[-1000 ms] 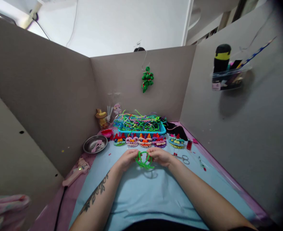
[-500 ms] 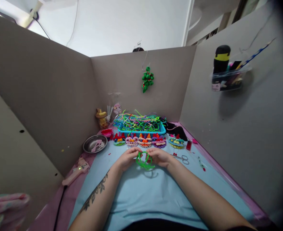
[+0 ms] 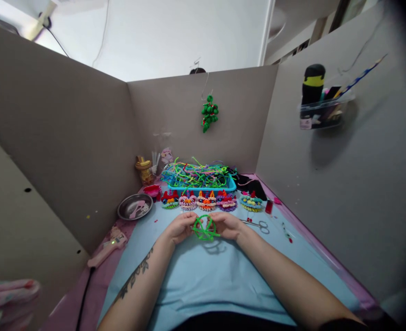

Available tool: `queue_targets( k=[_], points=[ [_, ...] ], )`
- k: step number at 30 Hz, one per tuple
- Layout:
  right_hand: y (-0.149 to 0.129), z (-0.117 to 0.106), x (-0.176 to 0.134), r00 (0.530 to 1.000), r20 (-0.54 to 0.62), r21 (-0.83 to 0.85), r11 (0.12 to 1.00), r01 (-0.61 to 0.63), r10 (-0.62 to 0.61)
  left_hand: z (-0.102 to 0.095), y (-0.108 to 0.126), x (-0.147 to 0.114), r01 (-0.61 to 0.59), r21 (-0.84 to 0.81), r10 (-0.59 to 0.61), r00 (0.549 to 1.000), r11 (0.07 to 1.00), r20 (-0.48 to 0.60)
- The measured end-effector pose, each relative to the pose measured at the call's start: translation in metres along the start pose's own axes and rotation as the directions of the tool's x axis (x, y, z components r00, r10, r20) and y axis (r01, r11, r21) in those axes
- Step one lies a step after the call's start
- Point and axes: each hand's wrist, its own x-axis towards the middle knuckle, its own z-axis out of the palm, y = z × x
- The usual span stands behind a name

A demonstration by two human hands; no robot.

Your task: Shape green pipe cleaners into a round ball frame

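A bright green pipe cleaner [image 3: 204,237], bent into several loops, is held between my two hands just above the blue cloth [image 3: 203,280]. My left hand [image 3: 184,227] pinches its left side, and my right hand [image 3: 225,225] pinches its right side. Some fingertips are hidden behind the loops. Just beyond my hands stands a row of colourful fuzzy animal heads, among them an orange one [image 3: 207,201] and a purple-red one [image 3: 226,201]. Scissors [image 3: 263,227] lie on the cloth beside my right hand.
Behind the heads sits a blue basket [image 3: 203,189] heaped with pipe cleaners. At left are a metal bowl [image 3: 125,214] and a pink glue gun [image 3: 106,251] with a black cord. Grey partitions [image 3: 175,110] enclose three sides. A clear bin [image 3: 323,117] hangs on the right wall.
The green loops have turned a little between my fingers and now show a crossed shape. Both hands stay close together. The whole view has shifted slightly.
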Motion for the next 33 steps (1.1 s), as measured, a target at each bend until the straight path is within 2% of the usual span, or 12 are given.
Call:
queue_targets(
  k=[5, 8, 13, 18, 20, 22, 24, 26, 27, 28, 30, 33],
  points=[
    [0.005, -0.002, 0.005, 0.999, 0.023, 0.004, 1.000, -0.026, 0.026, -0.002, -0.001, 0.000, 0.032, -0.063, -0.029, 0.998, 0.998, 0.054],
    [0.005, 0.001, 0.004, 1.000, 0.003, 0.000, 1.000, -0.007, 0.007, -0.004, 0.000, 0.001, 0.020, -0.084, -0.017, 0.999, 0.996, 0.045],
    [0.001, 0.010, 0.001, 0.996, -0.069, 0.029, 0.998, 0.052, -0.050, -0.009, 0.000, 0.008, -0.038, -0.144, 0.022, 0.994, 0.989, -0.107],
    [0.000, 0.012, 0.003, 0.977, -0.169, -0.040, 0.991, 0.126, -0.131, -0.015, 0.000, 0.014, -0.071, -0.190, 0.025, 0.972, 0.979, -0.233],
    [0.001, 0.010, 0.006, 0.959, -0.220, -0.086, 0.982, 0.166, -0.181, -0.016, 0.000, 0.014, -0.070, -0.194, 0.019, 0.968, 0.979, -0.250],
    [0.002, 0.009, 0.009, 0.908, -0.303, -0.223, 0.948, 0.228, -0.290, -0.016, -0.001, 0.013, -0.071, -0.172, 0.024, 0.966, 0.983, -0.258],
    [0.004, 0.011, 0.009, 0.792, -0.336, -0.489, 0.813, 0.316, -0.510, -0.014, -0.002, 0.012, -0.088, -0.109, 0.057, 0.964, 0.990, -0.261],
    [0.005, 0.016, 0.006, 0.644, -0.216, -0.763, 0.539, 0.358, -0.734, -0.011, -0.004, 0.012, -0.127, -0.005, 0.122, 0.958, 0.992, -0.261],
    [0.005, 0.020, 0.003, 0.590, -0.119, -0.851, 0.388, 0.353, -0.798, -0.008, -0.006, 0.012, -0.156, 0.055, 0.165, 0.952, 0.986, -0.258],
    [0.006, 0.025, 0.001, 0.559, -0.030, -0.905, 0.260, 0.337, -0.829, -0.006, -0.007, 0.012, -0.192, 0.116, 0.216, 0.943, 0.974, -0.253],
    [0.009, 0.034, -0.003, 0.539, 0.075, -0.954, 0.096, 0.283, -0.839, 0.001, -0.009, 0.012, -0.266, 0.224, 0.316, 0.922, 0.937, -0.225],
    [0.013, 0.044, -0.006, 0.518, 0.114, -0.980, -0.009, 0.201, -0.848, 0.010, -0.008, 0.010, -0.325, 0.330, 0.399, 0.898, 0.886, -0.186]
  ],
)
